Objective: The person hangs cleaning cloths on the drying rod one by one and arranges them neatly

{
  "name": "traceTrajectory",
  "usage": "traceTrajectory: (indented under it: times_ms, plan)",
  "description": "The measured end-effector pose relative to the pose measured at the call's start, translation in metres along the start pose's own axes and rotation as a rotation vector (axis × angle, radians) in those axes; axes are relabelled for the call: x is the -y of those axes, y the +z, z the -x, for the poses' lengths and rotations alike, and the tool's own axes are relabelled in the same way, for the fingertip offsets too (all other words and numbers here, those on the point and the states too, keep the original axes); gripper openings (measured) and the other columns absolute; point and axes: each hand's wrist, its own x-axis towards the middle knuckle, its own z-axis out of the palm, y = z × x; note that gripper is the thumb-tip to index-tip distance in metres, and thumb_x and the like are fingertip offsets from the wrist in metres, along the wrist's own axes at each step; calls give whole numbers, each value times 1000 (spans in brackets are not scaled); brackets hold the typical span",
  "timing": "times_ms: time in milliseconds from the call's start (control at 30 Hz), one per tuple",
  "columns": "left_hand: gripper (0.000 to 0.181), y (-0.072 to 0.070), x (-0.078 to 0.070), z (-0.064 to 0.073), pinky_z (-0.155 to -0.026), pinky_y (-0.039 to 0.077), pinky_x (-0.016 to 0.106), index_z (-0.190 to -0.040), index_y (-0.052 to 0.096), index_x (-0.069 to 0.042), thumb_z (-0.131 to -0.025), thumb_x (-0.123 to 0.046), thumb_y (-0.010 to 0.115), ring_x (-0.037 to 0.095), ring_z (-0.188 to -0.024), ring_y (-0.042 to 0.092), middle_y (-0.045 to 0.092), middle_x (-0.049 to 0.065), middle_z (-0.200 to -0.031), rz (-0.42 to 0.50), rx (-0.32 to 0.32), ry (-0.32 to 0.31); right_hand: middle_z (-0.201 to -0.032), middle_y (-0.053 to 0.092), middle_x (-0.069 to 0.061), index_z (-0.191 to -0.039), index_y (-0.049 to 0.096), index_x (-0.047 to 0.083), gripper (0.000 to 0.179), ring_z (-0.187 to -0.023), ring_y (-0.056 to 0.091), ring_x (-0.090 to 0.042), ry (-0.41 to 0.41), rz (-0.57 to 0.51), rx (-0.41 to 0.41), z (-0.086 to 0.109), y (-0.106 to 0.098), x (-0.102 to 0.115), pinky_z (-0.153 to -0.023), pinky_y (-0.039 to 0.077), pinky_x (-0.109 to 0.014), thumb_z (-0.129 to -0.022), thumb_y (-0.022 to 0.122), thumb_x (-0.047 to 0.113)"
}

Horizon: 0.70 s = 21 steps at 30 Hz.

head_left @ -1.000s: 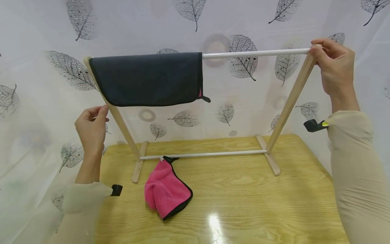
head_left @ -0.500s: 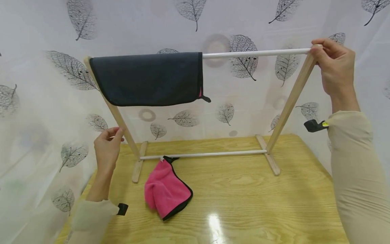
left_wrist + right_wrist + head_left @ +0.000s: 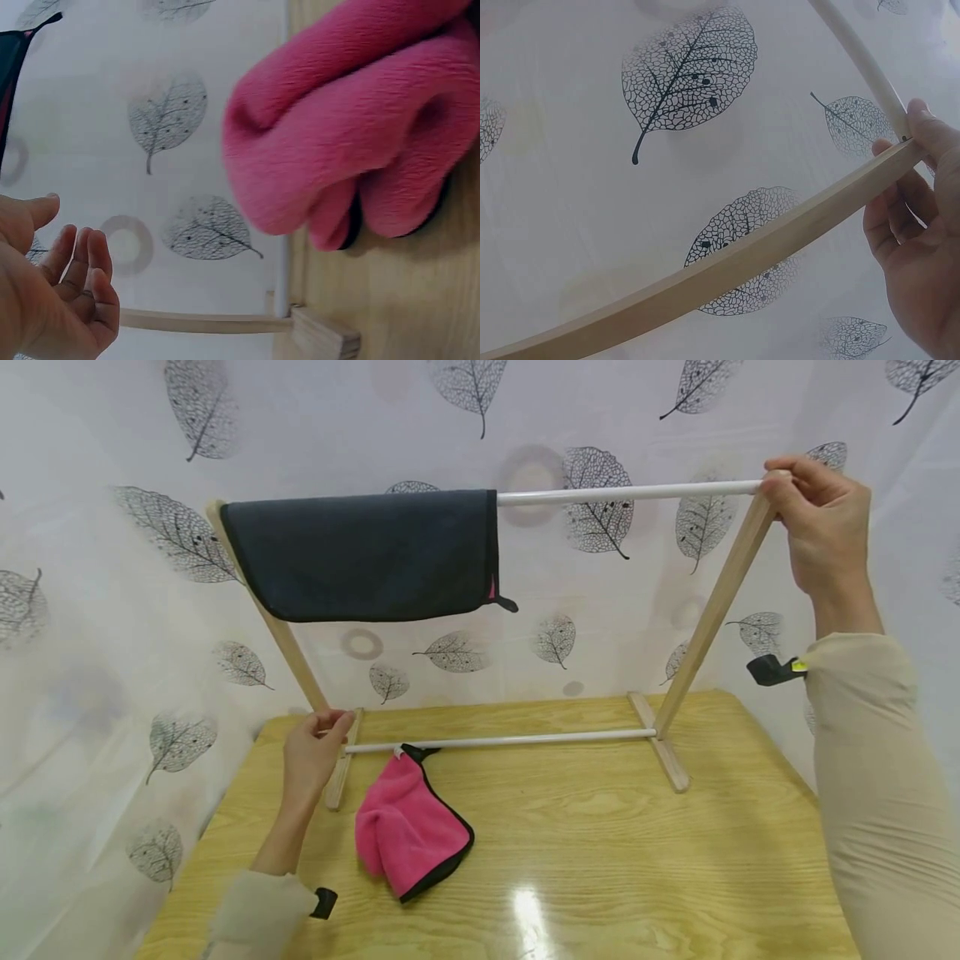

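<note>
My right hand (image 3: 825, 527) pinches the top right corner of a drying rack (image 3: 731, 585), where the wooden post meets the white upper rod. The right wrist view shows thumb and fingers around that post end (image 3: 889, 169). A dark grey towel (image 3: 367, 560) with black edging and a small loop is folded over the left half of the upper rod. My left hand (image 3: 311, 756), fingers loosely bent and holding nothing, is low by the left post's base. In the left wrist view it hangs apart from the crumpled pink towel (image 3: 322, 135), which lies on the table to its right.
The rack's wooden feet (image 3: 667, 764) stand on a wood-grain table (image 3: 570, 827), joined by a white lower rod (image 3: 525, 740). The pink towel's dark upper corner overlaps that rod. A leaf-print curtain (image 3: 465, 435) hangs close behind and to the left.
My left hand has moved down and to the right along the left post to near its base. The right hand, rack and both towels have stayed put.
</note>
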Motion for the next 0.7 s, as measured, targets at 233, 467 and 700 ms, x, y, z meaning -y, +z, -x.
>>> traceTrajectory:
  times_ms: [233,467,700]
  plan:
    - [37,22,18,3,-66,49,24,-104,67,-10,-85,-42,65,17,-80,62,67,10,-96,-33,67,-17,-84,57,-14,-104,61,-17,37,-67,50,-16,-10,-21,4,0,-1,0,-58,45,-18,-74,75,-1]
    - [37,38,32,5,-77,47,37,-106,66,-9,-87,-41,63,25,-92,61,67,12,-100,-131,143,14,-84,57,-14,-104,62,-16,37,-67,49,-16,-5,0,-4,0,0,0,-58,44,-18,-74,76,1]
    - [40,51,40,2,-79,45,39,-110,65,-8,-87,-40,62,26,-93,59,66,12,-100,-175,196,-19,-85,56,-13,-104,62,-15,37,-68,48,-16,-6,16,-5,0,-1,-1,-58,44,-18,-74,76,2]
